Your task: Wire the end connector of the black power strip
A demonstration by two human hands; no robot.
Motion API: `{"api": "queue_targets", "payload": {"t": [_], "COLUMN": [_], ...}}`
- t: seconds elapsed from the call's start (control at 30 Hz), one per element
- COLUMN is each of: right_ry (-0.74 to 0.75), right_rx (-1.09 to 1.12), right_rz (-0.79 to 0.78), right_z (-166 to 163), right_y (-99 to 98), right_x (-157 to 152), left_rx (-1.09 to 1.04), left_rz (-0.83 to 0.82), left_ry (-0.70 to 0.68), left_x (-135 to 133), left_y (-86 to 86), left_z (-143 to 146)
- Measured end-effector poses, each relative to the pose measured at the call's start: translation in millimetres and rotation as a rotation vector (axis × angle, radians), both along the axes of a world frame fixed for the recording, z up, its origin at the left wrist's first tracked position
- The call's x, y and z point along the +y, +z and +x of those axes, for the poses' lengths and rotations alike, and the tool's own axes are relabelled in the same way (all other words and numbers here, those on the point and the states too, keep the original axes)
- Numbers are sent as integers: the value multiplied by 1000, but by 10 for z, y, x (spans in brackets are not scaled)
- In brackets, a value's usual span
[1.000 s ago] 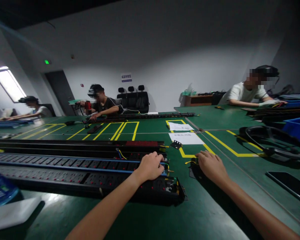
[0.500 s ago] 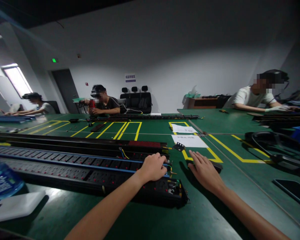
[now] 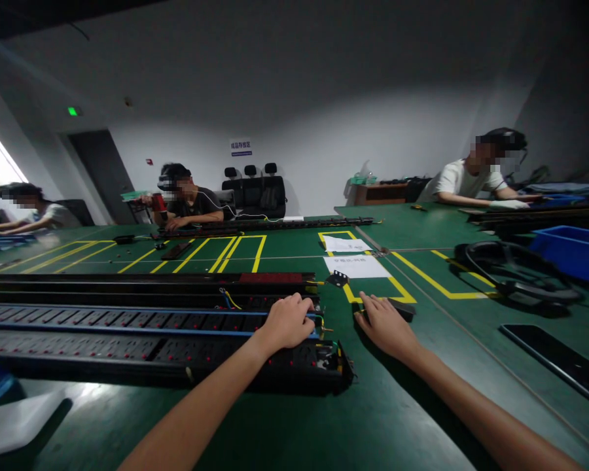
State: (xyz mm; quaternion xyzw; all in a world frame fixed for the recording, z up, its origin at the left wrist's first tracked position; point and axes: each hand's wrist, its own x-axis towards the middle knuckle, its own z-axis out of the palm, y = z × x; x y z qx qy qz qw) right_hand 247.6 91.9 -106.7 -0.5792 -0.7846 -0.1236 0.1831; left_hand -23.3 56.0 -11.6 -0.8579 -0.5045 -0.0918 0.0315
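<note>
My left hand (image 3: 288, 322) rests on the right end of a long power strip with blue edges (image 3: 177, 319), fingers curled down over it. A second black power strip (image 3: 127, 350) with red-dotted sockets lies in front, its open right end showing wires and a dark end piece (image 3: 344, 367). My right hand (image 3: 387, 327) lies low over the green table, fingers stretched out and holding nothing visible. Beside its knuckles is a dark block-like thing (image 3: 403, 309), partly hidden. A small black plate with holes (image 3: 338, 279) lies beyond my hands.
White papers (image 3: 356, 267) lie within yellow tape. To the right are a black headset (image 3: 515, 278), a phone (image 3: 554, 360) and a blue bin (image 3: 574, 255). A white device (image 3: 17, 422) lies front left. Co-workers sit across the table; one holds a red tool (image 3: 160, 206).
My view has turned a little to the right, so things sit further left. My right hand has lowered toward the table and dark block. My left hand stays on the strip.
</note>
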Motion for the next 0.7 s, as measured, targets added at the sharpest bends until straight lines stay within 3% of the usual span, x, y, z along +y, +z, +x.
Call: {"api": "queue_targets", "payload": {"t": [0.27,0.7], "right_ry": [23,15], "right_rx": [-19,25], "right_rz": [-69,-96], "right_z": [-26,-63], "right_y": [208,337], "right_x": [-71,-132], "left_rx": [12,35], "left_rz": [0,-36], "left_ry": [-24,-6], "left_x": [37,42], "left_y": [21,85], "left_z": [17,40]}}
